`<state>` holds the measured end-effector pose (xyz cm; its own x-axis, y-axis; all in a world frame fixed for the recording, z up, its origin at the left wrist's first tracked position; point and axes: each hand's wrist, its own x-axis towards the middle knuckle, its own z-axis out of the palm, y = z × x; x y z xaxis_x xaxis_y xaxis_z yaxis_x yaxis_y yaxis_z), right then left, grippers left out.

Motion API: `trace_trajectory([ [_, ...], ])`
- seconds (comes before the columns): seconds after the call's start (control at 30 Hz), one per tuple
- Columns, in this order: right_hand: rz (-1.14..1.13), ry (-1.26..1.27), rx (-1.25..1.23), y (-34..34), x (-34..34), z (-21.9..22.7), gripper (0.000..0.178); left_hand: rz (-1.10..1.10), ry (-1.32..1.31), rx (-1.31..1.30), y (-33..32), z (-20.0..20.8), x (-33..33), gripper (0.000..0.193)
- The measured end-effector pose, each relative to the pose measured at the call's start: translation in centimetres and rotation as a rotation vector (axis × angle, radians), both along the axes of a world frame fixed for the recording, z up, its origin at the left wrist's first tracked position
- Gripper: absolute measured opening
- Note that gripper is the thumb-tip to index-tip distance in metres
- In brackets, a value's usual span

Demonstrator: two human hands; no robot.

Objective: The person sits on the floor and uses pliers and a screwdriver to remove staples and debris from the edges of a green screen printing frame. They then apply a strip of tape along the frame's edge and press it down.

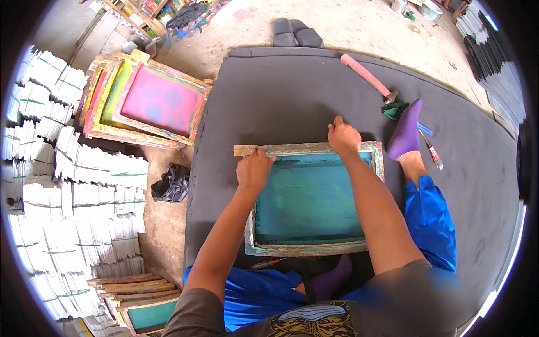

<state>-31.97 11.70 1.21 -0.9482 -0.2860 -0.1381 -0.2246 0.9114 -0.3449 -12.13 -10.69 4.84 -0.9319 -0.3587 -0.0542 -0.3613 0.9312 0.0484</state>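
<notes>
A screen printing frame point(309, 249) lies in front of me, its worn wooden border around teal-green mesh. My left hand point(255, 168) is curled over the far bar near its left end, gripping it. At the right part of the same bar is my right hand point(343, 137), closed in a fist with its knuckles just past the bar. Whatever lies inside that fist is hidden. A hammer point(365, 76) with a pink-wrapped handle rests far right of the frame, beside a dark green cloth point(394, 110). Nearer lies a screwdriver point(435, 156).
I sit on a dark grey padded surface point(281, 101), with my purple-socked foot point(405, 132) right of the frame. Stacked printing frames point(163, 101) stand at the left, near bundled white paper piles point(78, 196). More frames point(149, 316) lean at lower left. Slippers point(296, 33) sit beyond the far edge.
</notes>
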Motion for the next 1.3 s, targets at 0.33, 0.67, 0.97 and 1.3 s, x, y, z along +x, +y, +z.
trace_trajectory([
  [0.33,-0.010,-0.018,0.038,0.3,0.0,-0.2,0.028,0.407,0.416,0.566,-1.6,2.7,8.8,0.039],
  [0.67,0.164,0.141,-0.538,-0.8,5.5,2.4,0.033,0.600,0.659,1.401,5.3,-0.1,12.1,0.026],
  [0.97,0.576,-0.203,-0.721,4.5,18.7,5.5,0.046,0.824,0.243,2.068,12.0,1.3,8.3,0.022],
  [1.3,0.335,-0.050,-0.860,14.1,18.7,4.5,0.019,0.598,0.129,1.689,20.1,2.1,7.1,0.036],
])
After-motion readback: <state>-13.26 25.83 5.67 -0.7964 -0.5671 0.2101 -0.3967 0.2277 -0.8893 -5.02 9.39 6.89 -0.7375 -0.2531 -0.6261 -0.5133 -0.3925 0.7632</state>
